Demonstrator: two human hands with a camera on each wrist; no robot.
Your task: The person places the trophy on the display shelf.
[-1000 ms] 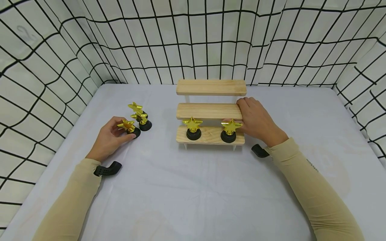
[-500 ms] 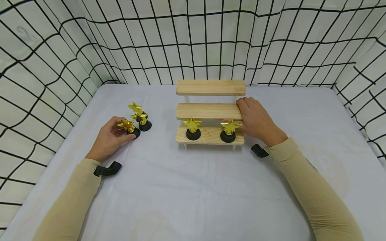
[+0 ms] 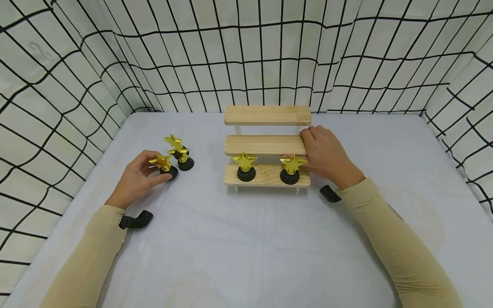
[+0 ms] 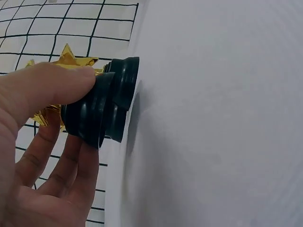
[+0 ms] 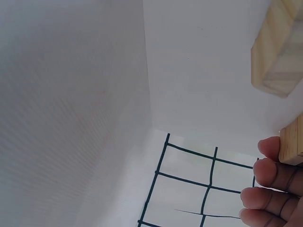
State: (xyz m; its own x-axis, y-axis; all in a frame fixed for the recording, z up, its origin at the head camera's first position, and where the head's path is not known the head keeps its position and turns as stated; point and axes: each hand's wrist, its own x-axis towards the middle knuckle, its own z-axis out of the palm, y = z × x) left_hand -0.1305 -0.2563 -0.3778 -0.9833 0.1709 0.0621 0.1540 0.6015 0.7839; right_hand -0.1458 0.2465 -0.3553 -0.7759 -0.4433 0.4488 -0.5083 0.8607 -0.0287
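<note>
At the left of the head view, my left hand [image 3: 135, 177] pinches a gold star trophy [image 3: 161, 162] between thumb and fingers. In the left wrist view the thumb lies across its black round base [image 4: 87, 116]. Two more star trophies, the nearer one [image 3: 184, 159] partly covering the farther one [image 3: 172, 140], stand just behind it. My right hand [image 3: 327, 154] grips the right end of the middle board of a three-tier wooden display stand [image 3: 262, 145]; its fingertips show on the board's end [image 5: 291, 142] in the right wrist view. Its thumb is mostly hidden behind a trophy.
On the stand's lowest board are two star trophies, one at the left [image 3: 245, 167] and one at the right [image 3: 290, 170]. A white cloth [image 3: 246, 248] covers the table. Black netting [image 3: 254, 60] over white walls surrounds the back and sides.
The head view has tilted slightly, so the scene sits a little lower in it. Both hands keep their holds, and the trophies and stand look unmoved.
</note>
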